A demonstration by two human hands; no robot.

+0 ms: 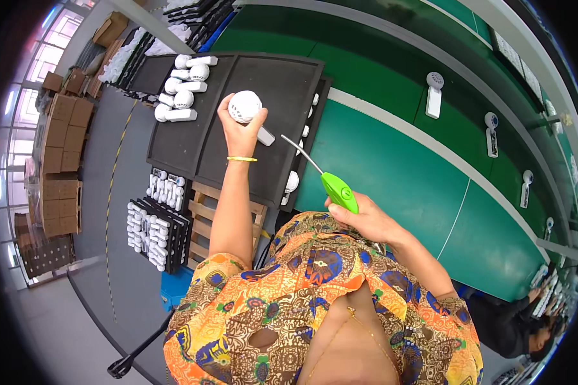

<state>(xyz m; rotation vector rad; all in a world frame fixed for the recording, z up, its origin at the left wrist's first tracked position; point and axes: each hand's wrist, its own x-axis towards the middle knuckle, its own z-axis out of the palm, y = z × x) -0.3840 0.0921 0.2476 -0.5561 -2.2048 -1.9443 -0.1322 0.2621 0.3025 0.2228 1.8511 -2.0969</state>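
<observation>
Left hand [239, 131]: fingers curled round a small white handheld fan with a round grilled head [246, 108], held up over the near black moulded plastic tray [263, 83]. A thin yellow bangle [242, 158] sits on the wrist.

Right hand [363, 218]: fingers closed on the bright green plastic handle of a slim metal-shafted tool [336, 188]; its tip points toward the fan, just short of it.

Open room: most of the near tray is bare. To its right runs the green conveyor belt [392, 167], open close by, with white fans [434, 94] standing well apart along its far strip.

Around: a cluster of white fans [185, 86] lies at the tray's far left. Below the trays, a wooden pallet [202, 221] and stacked black trays of white parts [154, 228]. Brown cardboard cartons [61, 141] are piled at far left by the windows.
</observation>
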